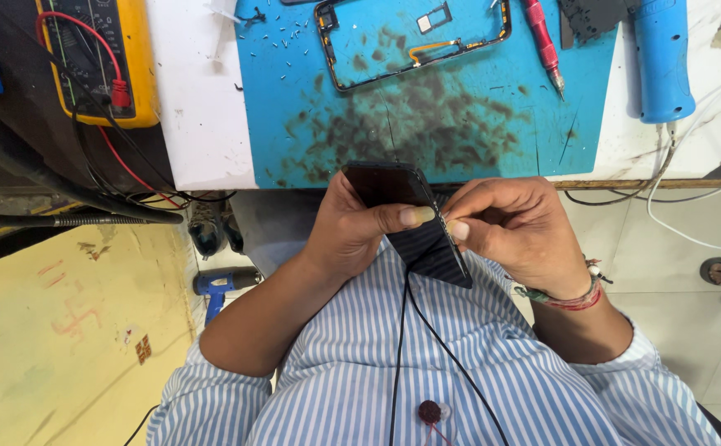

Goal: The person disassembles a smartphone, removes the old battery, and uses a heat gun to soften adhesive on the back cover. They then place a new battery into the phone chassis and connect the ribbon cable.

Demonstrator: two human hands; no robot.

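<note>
Below the stained blue mat [459, 124], the left hand [348, 231] grips a dark phone [410, 223], thumb across it; the right hand [517, 227] pinches its right edge with closed fingertips [459, 230].

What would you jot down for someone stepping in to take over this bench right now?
Left hand: grips the dark phone, thumb on its right edge.
Right hand: fingertips pinched at that same edge; whether they hold anything is too small to tell.
On the blue mat: a bare phone frame, loose screws, a red screwdriver.
Done: frame is stripped. Left: phone remains in hand, not set down.
</note>
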